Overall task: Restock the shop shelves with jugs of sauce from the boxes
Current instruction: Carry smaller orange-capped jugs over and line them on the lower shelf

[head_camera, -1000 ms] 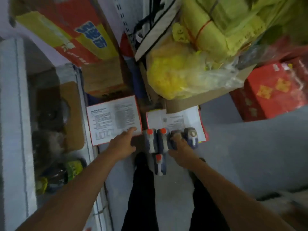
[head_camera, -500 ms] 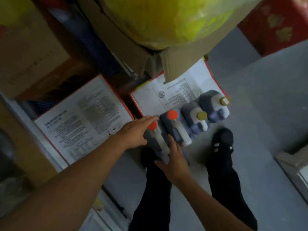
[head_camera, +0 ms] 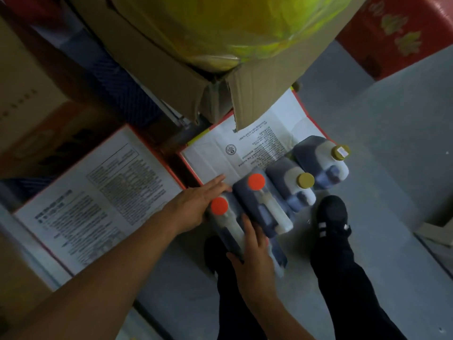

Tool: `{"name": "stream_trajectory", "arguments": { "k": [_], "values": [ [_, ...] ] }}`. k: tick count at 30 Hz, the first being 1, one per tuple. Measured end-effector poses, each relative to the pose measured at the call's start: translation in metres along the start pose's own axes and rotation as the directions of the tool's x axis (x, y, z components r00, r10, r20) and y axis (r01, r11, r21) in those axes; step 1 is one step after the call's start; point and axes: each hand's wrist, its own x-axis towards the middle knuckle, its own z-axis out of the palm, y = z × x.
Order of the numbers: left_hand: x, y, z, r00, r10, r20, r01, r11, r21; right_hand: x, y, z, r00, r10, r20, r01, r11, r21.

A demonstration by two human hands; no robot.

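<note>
We look down at a grey concrete floor (head_camera: 367,119) where four dark plastic jugs of sauce stand in a slanted row, just beside each other. The nearest, leftmost dark jug with an orange cap (head_camera: 224,224) stands between our two hands. Our left hand (head_camera: 196,204) lies flat against its left side, the fingers straight and pointing toward the far right, so it presses and does not grip. Our right hand (head_camera: 252,256) rests on the near right side of the same jug, with straight fingers laid along its body (whether the thumb curls behind the jug, we cannot tell).

To the right of it stands the second dark jug with an orange cap (head_camera: 263,204), touching the first one. Further right and farther from us are the dark jug with a gold cap (head_camera: 289,185) and then the last dark jug with a gold cap and a small label on it (head_camera: 321,163).

Behind the jugs lies a white printed carton with a red edge (head_camera: 245,148), and at the left a second white printed carton (head_camera: 93,200) of the same kind. Above them hangs a brown cardboard box (head_camera: 157,60) holding a yellow plastic bag (head_camera: 232,28). At the far right stands a red box with gold patterns (head_camera: 397,33). Our black shoe (head_camera: 332,214) stands near the gold-capped jugs.
</note>
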Motion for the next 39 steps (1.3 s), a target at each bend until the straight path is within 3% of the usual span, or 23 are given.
{"name": "stream_trajectory", "arguments": {
  "k": [4, 6, 14, 16, 23, 29, 32, 35, 39],
  "values": [
    [0.001, 0.004, -0.002, 1.000, -0.005, -0.004, 0.005, 0.999, 0.041, 0.007, 0.005, -0.003, 0.999, 0.043, -0.011, -0.044, 0.999, -0.013],
    [-0.005, 0.006, -0.004, 1.000, -0.008, -0.014, 0.007, 0.999, -0.037, 0.012, 0.007, -0.005, 0.999, 0.043, 0.021, -0.042, 0.998, -0.036],
    [-0.054, -0.005, 0.029, 0.971, -0.107, -0.214, 0.070, 0.982, -0.174, 0.022, 0.012, -0.013, 0.970, -0.214, 0.113, 0.234, 0.950, -0.207],
    [-0.059, -0.012, 0.037, 0.960, -0.146, -0.240, 0.095, 0.973, -0.212, 0.022, 0.009, -0.009, 0.962, -0.257, 0.094, 0.271, 0.945, -0.184],
    [-0.054, -0.034, 0.032, 0.988, -0.091, -0.125, 0.085, 0.995, -0.053, 0.022, 0.035, 0.004, 0.972, -0.234, 0.040, 0.233, 0.972, 0.025],
    [-0.075, -0.024, 0.042, 0.966, -0.174, -0.192, 0.136, 0.971, -0.194, 0.024, 0.031, 0.005, 0.960, -0.266, 0.085, 0.268, 0.963, -0.012],
    [-0.115, -0.008, 0.034, 0.934, -0.213, -0.287, 0.134, 0.953, -0.271, 0.017, 0.008, -0.027, 0.900, -0.406, 0.159, 0.418, 0.907, -0.049],
    [-0.176, 0.023, 0.002, 0.877, -0.295, -0.379, 0.158, 0.922, -0.353, 0.002, -0.049, -0.076, 0.784, -0.564, 0.259, 0.598, 0.799, -0.072],
    [-0.275, 0.093, -0.090, 0.757, -0.404, -0.514, 0.124, 0.861, -0.494, -0.031, -0.162, -0.163, 0.591, -0.718, 0.368, 0.730, 0.670, 0.135]
  ]
}}
